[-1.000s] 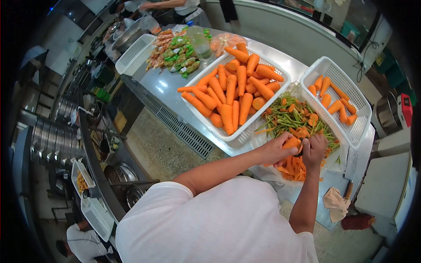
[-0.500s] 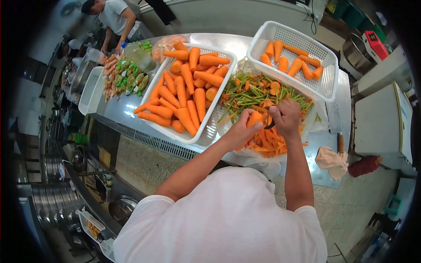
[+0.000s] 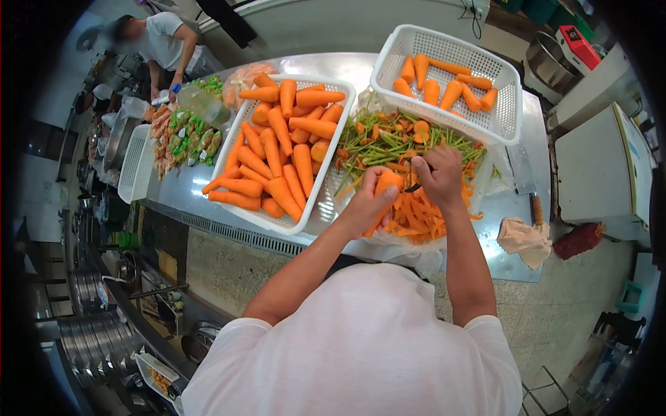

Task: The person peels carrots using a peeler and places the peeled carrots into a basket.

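My left hand [image 3: 366, 206] is closed around an orange carrot [image 3: 387, 183], its thick end pointing away from me. My right hand [image 3: 442, 177] grips a dark-bladed peeler [image 3: 413, 182] beside the carrot; its handle is mostly hidden in the fingers. Below both hands lies a heap of orange carrot peelings [image 3: 420, 220] on clear plastic. Just beyond them are green stems [image 3: 378, 139] mixed with cut carrot tops. To the left, a white perforated basket [image 3: 330, 161] is piled with whole carrots [image 3: 279, 132]. Another white basket [image 3: 510, 83] at the far right holds several carrots.
A knife [image 3: 522, 170] and a crumpled cloth [image 3: 524, 239] lie on the metal table's right side. Bagged vegetables [image 3: 194, 135] and a plastic bottle [image 3: 202, 104] are at the left end. A person in a white shirt [image 3: 165, 45] works at the far left.
The view has shifted slightly, so the table appears a little further left. The left hand has turned the carrot more upright, and the peeler stays close beside it.
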`<state>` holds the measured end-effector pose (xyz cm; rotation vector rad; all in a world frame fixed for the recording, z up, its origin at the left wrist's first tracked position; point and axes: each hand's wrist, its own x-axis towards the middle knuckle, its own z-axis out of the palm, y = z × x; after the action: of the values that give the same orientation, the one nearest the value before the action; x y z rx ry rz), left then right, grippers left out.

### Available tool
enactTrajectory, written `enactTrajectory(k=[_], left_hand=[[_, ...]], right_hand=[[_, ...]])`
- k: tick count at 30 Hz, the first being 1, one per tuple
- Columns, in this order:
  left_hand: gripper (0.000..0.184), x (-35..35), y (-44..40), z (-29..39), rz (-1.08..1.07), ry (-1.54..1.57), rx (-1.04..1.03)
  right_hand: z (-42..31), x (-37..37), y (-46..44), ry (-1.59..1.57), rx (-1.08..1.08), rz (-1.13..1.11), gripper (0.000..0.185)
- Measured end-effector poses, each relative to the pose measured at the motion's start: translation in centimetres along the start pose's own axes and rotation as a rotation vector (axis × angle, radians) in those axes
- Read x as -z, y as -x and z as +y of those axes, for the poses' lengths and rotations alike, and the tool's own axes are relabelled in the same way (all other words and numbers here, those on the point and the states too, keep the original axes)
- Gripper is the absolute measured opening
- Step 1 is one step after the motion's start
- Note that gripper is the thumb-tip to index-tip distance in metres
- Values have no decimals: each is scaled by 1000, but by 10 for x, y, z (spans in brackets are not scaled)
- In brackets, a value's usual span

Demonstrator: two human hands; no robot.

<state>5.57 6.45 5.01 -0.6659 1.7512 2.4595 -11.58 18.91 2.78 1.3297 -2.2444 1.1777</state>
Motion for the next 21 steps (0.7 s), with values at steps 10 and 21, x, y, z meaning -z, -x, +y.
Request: enactTrajectory(k=[10,21], left_hand=[[42,14,-3,-17,-56,174,90],[33,7,-5,-6,-56,156,13]], right_hand=[[-16,1,4,-105,54,-5,38],[0,-10,13,-142,55,-7,41]])
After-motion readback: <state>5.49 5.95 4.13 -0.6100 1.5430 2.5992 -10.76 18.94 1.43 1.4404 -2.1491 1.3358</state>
